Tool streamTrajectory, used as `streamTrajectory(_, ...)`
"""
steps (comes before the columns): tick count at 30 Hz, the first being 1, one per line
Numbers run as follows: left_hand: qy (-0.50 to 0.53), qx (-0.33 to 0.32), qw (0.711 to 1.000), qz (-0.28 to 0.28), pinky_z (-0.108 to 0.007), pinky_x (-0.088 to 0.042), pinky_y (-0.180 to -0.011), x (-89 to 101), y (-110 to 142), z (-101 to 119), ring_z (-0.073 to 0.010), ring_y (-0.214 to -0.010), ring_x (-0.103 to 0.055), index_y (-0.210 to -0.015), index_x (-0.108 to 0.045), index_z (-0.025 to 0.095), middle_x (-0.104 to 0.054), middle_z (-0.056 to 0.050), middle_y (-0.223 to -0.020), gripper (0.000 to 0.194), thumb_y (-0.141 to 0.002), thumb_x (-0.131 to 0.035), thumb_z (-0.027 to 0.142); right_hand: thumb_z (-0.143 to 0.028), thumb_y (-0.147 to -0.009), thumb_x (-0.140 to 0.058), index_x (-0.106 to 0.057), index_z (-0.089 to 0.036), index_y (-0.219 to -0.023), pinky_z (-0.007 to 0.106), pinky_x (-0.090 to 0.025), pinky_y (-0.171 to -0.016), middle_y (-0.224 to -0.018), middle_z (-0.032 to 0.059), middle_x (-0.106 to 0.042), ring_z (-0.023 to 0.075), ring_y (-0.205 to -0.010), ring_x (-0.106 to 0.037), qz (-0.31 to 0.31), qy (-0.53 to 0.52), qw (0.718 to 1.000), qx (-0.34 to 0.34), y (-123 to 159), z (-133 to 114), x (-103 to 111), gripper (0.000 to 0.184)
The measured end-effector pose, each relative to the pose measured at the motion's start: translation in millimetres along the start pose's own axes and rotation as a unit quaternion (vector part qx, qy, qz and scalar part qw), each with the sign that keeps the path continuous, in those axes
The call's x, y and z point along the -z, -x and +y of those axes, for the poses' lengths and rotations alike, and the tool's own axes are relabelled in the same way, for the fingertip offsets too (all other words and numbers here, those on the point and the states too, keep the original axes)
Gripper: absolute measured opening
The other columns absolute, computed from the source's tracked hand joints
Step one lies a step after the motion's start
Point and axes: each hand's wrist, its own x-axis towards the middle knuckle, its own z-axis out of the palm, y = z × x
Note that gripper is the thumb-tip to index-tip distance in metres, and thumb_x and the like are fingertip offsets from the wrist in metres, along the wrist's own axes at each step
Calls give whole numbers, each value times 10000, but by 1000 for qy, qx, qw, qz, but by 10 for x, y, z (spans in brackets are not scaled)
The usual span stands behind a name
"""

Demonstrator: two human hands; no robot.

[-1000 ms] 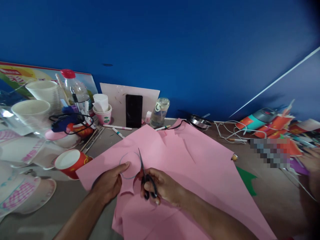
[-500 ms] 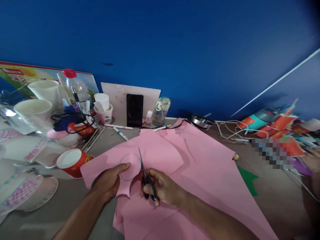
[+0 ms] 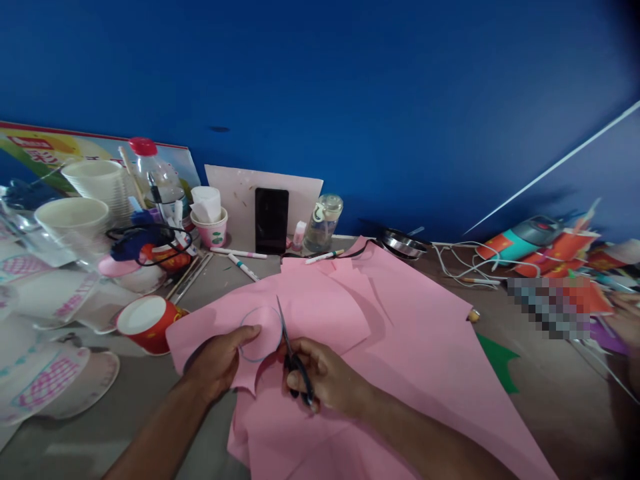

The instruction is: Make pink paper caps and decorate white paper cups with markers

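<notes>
My left hand [image 3: 220, 357] grips a piece of pink paper [image 3: 200, 323], thumb on top near a drawn circle outline [image 3: 270, 327]. The fingers beneath the paper are partly hidden. In my right hand [image 3: 320, 373] is a pair of scissors [image 3: 297, 370] with black handles, its blades pointing up and away from me along the circle's right edge. The blades look nearly together. Below the circle, the paper has a curved cut edge. Under both hands lie larger pink sheets [image 3: 425, 360], overlapping one another.
A red paper cup [image 3: 173, 330] stands left of the paper, with several decorated white cups [image 3: 70, 293] beyond. A phone [image 3: 271, 223], a glass bottle [image 3: 325, 223] and markers [image 3: 243, 267] line the back. White cables [image 3: 460, 267] and another person's hand [image 3: 630, 310] are at right.
The view has shifted very slightly. The scissor blades stay at the circle's right edge, appearing a little closer together, and the cut strip below the circle has moved slightly left.
</notes>
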Motion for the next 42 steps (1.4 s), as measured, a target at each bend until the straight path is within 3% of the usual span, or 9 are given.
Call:
streamTrajectory(6,5,10,1000,-5,-387,-577,-736,-63,46,24,-292,-735,-732,-948,-685,75,-749,-88,-670,217,-743,-616,59,-389,-674,-735,-514,-166,-960,181,-332,-333,-611,-68,-578,31,-335,-406,1,12,1000,-1,10,-35,-10,425)
streamTrajectory(14,12,7,1000,-12,-373,-576,-739,-9,15,8,-297,-752,-736,-926,-696,97,-754,-64,-663,206,-722,-668,86,-543,-698,-722,-495,-177,-972,190,-349,-347,-651,-43,-601,46,-369,-431,-5,14,1000,9,-15,55,45,511)
streamTrajectory(20,13,11,999,-31,-397,-574,-741,-1,18,-3,-309,-756,-734,-936,-696,93,-754,-72,-666,215,-729,-644,70,-545,-733,-704,-508,-178,-958,183,-311,-332,-631,-45,-600,37,-348,-401,-6,-2,1000,19,-16,71,30,473)
streamTrajectory(28,0,16,1000,-21,-408,-569,-759,3,32,10,-316,-791,-729,-787,-694,131,-750,-78,-661,137,-701,-628,49,-584,-704,-709,-506,-171,-935,179,-282,-324,-605,-54,-591,25,-331,-373,-1,-5,1000,24,-7,51,9,515)
streamTrajectory(35,-25,-22,999,17,-346,-569,-720,12,28,13,-284,-756,-728,-676,-679,149,-744,-59,-640,79,-660,-675,72,-572,-666,-727,-503,-177,-922,179,-258,-333,-569,-62,-571,27,-333,-348,6,-2,1000,12,10,7,-17,521)
streamTrajectory(42,-37,-27,999,4,-334,-559,-694,16,29,8,-270,-719,-721,-659,-686,156,-738,-53,-633,19,-654,-703,163,-520,-655,-728,-498,-179,-910,180,-265,-360,-562,-61,-538,62,-409,-405,20,2,1000,3,20,-26,-38,484)
